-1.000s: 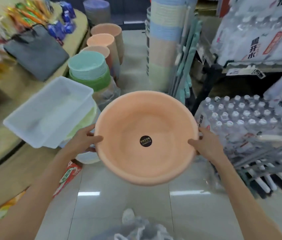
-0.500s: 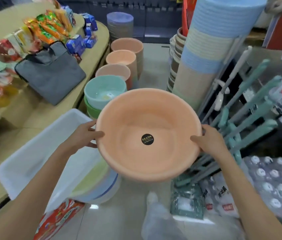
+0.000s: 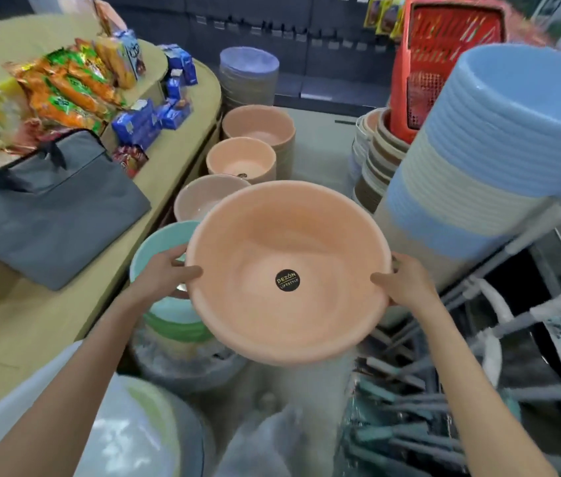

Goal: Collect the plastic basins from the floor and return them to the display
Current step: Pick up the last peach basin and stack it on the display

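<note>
I hold a round peach plastic basin with a black sticker in its bottom, level in front of me. My left hand grips its left rim and my right hand grips its right rim. Just beyond and to the left stand stacks of basins: a mint green stack, then three peach stacks in a row going away from me. The held basin hangs above the floor, partly over the mint stack and the nearest peach stack.
A tall blue and cream basin stack rises at the right, with a red basket behind it. A wooden counter with a grey bag and snack packs runs along the left. Mop handles lie at lower right.
I have moved forward with the basin; the peach stacks are closer, the white tray and bottled water have dropped out of view. Both hands keep their grip.
</note>
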